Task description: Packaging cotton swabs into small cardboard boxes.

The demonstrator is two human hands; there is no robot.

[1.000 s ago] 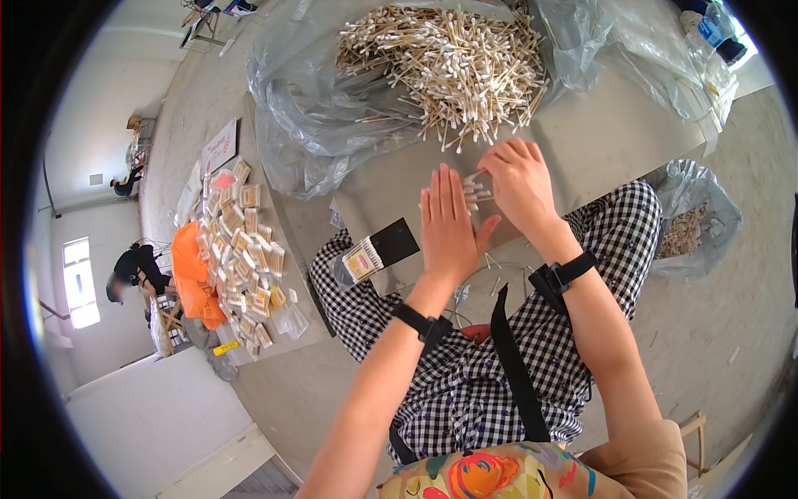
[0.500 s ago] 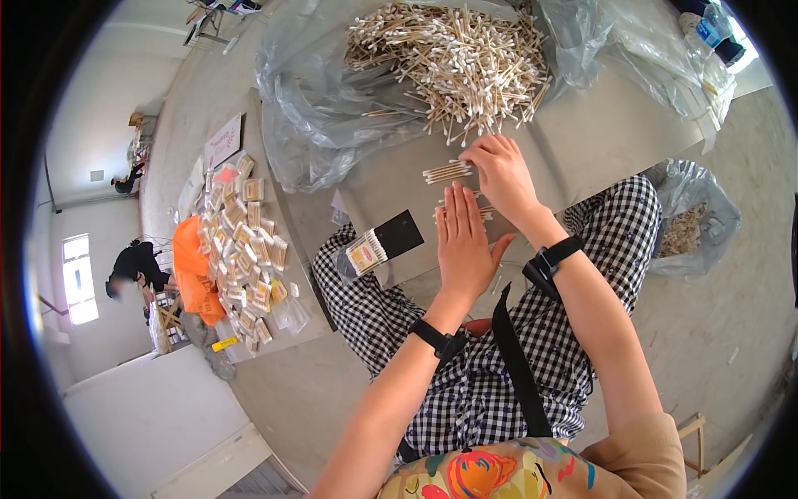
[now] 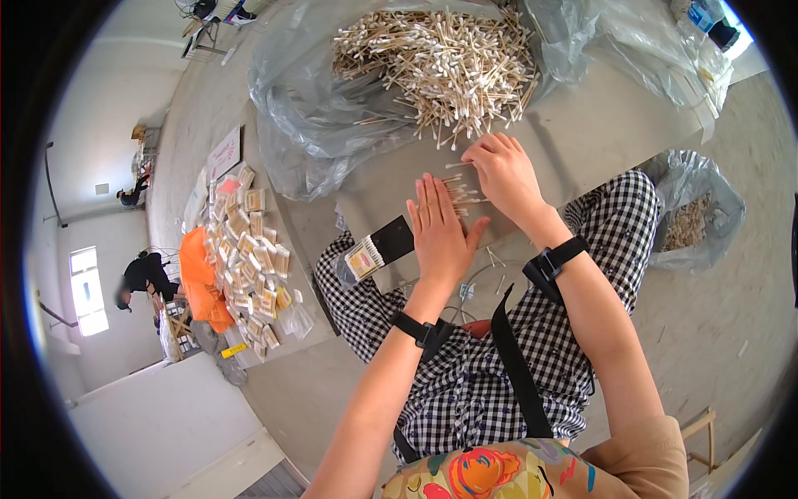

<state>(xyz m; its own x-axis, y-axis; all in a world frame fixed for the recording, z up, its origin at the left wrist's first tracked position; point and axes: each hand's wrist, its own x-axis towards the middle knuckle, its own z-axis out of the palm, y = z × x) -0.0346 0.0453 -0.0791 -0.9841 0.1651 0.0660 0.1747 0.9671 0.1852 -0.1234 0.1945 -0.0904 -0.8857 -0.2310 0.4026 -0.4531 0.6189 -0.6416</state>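
My left hand (image 3: 440, 237) lies flat with its fingers stretched out, over the left side of a small group of cotton swabs (image 3: 464, 198) on the table. Part of that group is hidden under its fingers. Just above and to the right, my right hand (image 3: 505, 176) pinches a cotton swab (image 3: 457, 165), its white tip pointing left; whether more than one is held I cannot tell. Left of my left hand, at the table's near edge, sits a clear packet of swabs (image 3: 364, 259) with a black card (image 3: 394, 239) at its open end.
A large heap of loose swabs (image 3: 449, 66) lies on a grey plastic bag (image 3: 299, 141) at the far side. Many filled packets (image 3: 249, 249) are piled at the left beside an orange bag (image 3: 199, 279). Another bag (image 3: 719, 208) stands right of my knee. A person bends over in the left background.
My left hand has shifted left over the swabs, uncovering their right ends. The separate bundle above it no longer shows apart. My right hand stays nearly in place, with a swab now showing in its fingers.
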